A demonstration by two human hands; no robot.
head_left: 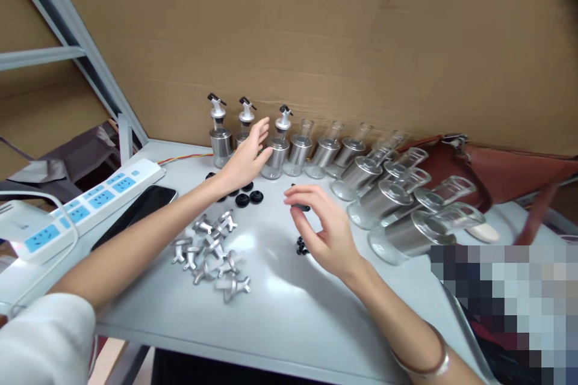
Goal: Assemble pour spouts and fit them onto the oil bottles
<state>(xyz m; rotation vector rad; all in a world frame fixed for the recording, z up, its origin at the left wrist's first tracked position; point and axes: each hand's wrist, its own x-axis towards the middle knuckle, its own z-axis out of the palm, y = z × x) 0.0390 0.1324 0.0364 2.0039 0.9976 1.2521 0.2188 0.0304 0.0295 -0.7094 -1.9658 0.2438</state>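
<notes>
Left hand [246, 153] loosely open, seemingly empty, beside steel-banded clear glass bottle [278, 157]; right hand [329, 230] pinches slim black lever [302, 207], likely fingertip-held for smallness.

Three glass bottles [221, 143] with brushed-metal sleeves stand upright at the far left, each topped by a silver pouring spout with a black lever; the middle one is partly hidden. Continuing right and curving nearer, a row of matching open bottles [329, 151] stands with bare, clear glass necks. Near left, loose silver spouts [214, 246] lie jumbled on their sides, some touching. Just beyond them sit round black rubbery discs [256, 197], several partly covered. Near the middle, small black pieces [301, 246] form a tight cluster, with one slim black piece [301, 207] farther back, partly hidden.
</notes>
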